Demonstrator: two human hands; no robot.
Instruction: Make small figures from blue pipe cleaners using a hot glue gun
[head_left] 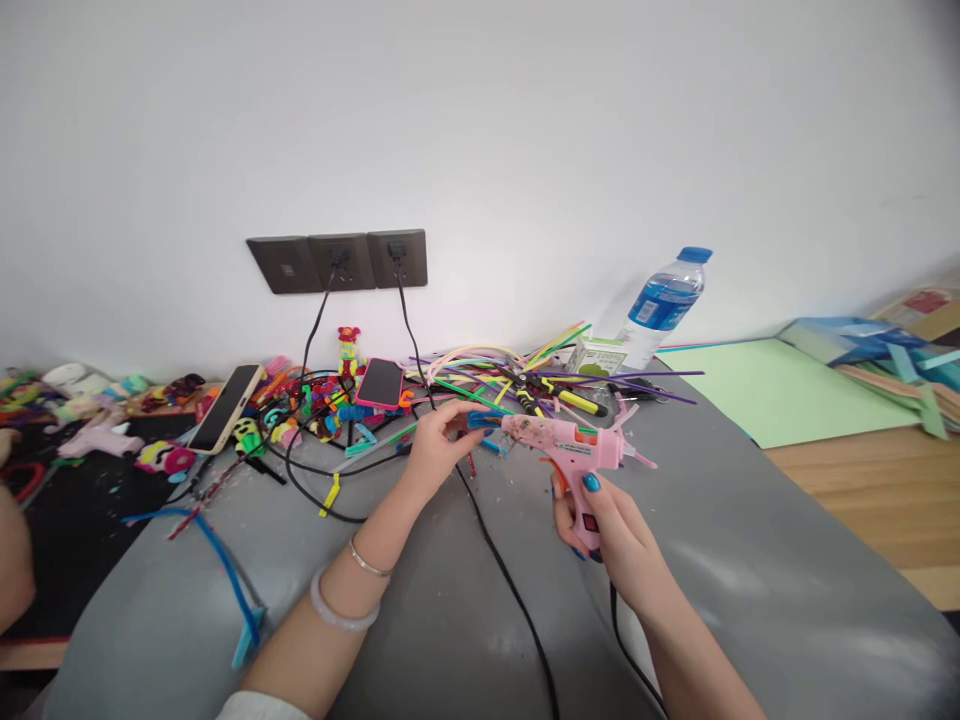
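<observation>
In my right hand (619,525) is a pink glue gun (562,445), gripped by its handle with fingers at the orange trigger. Its nozzle points left, toward my left hand (442,445). Thumb and fingers there pinch a small blue piece (486,421), whose exact kind I cannot make out. The nozzle tip is right at the blue piece; whether they touch is unclear. Behind both hands lies a heap of coloured pipe cleaners (480,360), with yellow-and-black pliers (574,397) among them.
A water bottle (664,305) leans near the wall beside a small box (598,355). Two phones (227,405) and small colourful figures lie at the left. Black cables run from the wall sockets (337,262) across the table. Green paper (787,390) lies at right; another person's arm (13,560) shows far left.
</observation>
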